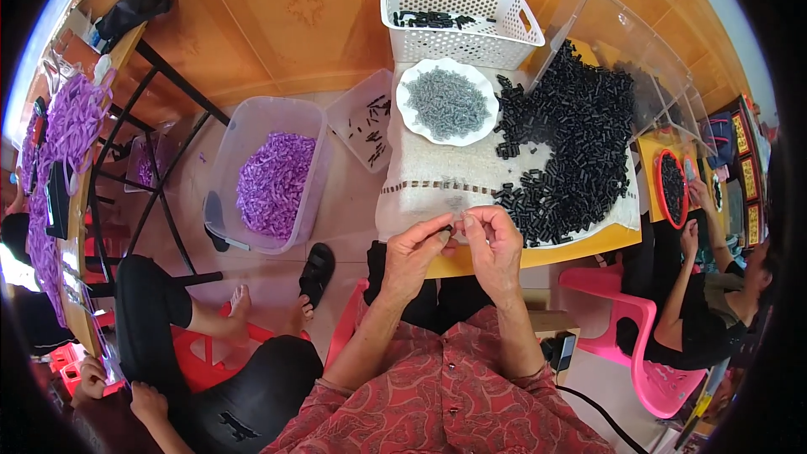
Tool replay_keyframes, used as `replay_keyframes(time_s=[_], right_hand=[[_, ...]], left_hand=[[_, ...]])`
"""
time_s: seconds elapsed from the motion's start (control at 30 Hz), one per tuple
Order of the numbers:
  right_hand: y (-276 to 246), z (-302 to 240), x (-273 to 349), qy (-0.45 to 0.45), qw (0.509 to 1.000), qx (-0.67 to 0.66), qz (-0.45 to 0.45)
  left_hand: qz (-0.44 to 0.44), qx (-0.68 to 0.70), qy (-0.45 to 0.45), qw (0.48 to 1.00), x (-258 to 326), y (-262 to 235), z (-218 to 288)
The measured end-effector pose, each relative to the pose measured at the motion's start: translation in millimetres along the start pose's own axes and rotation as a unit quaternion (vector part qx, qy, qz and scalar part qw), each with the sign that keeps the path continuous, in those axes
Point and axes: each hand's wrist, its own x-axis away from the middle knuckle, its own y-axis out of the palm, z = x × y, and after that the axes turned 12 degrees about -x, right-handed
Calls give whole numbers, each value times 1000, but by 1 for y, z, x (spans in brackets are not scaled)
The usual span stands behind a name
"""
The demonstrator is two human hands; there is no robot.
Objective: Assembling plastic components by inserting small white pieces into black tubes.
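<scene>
Left grip (410,259), nearer the person than the white plate (454,140): thumb and finger pinched nearly together on a small black piece (446,229). Right grip (494,252), also nearside of the plate: fingertips pinched close; contents cannot be told. A black pile (580,143) lies right of the plate. Advisable: hold the piece by its sides, end clear, fingertips braced together.

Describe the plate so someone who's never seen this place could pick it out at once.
Find the table in front of the red shirt, then the white basket at its far end. On the near side of that basket, left of the black pile, is the plate. Unlike the rectangular, perforated basket, it is round and wavy-rimmed, heaped with grey pieces.
</scene>
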Motion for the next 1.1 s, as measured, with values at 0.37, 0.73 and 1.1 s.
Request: replay_keyframes(time_s=[0.37, 0.73, 1.1], right_hand=[[4, 0, -2, -60, 996, 62, 20], [2, -29, 0, -147, 976, 161, -13], [5, -22, 7, -115, 976, 161, -87]], left_hand=[[11, -82, 17, 996, 2, 0, 6], [-85, 281, -40, 955, -5, -9, -11], [-75, 353, -72, 930, -2, -10, -9]])
